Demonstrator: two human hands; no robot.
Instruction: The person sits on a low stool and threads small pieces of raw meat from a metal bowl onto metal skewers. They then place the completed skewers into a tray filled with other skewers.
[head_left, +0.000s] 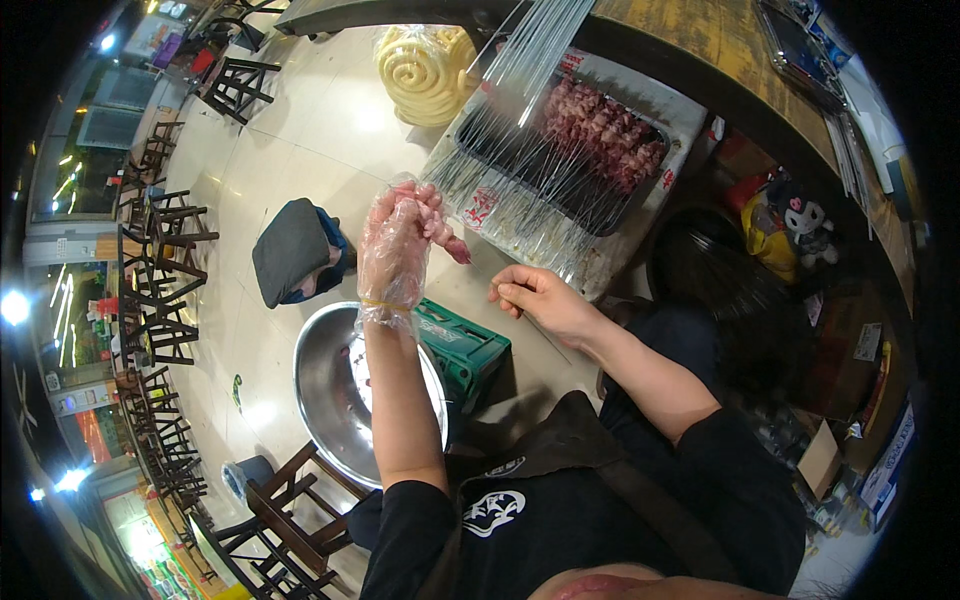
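My left hand (391, 251) wears a clear plastic glove, held at the wrist by a yellow rubber band. Its fingers are closed around pieces of raw meat (454, 246). A thin metal skewer (553, 346) runs from the lowest piece down through my bare right hand (546, 301), whose fingers pinch it. Ahead, a dark rectangular tray (628, 216) rests on a white foam box (679, 112) with red writing. Rows of skewered raw meat (600, 135) lie in the tray. Many bare metal skewers (536, 64) lie across its left side. Below my left forearm is a steel bowl (326, 386).
A green plastic crate (472, 352) stands beside the bowl. On the floor are a dark cushioned stool (291, 251) and a clear bag of pale coiled food (420, 67). A wooden stool (292, 510) stands lower left. The wooden counter (675, 49) curves overhead; a black bag (694, 255) is right.
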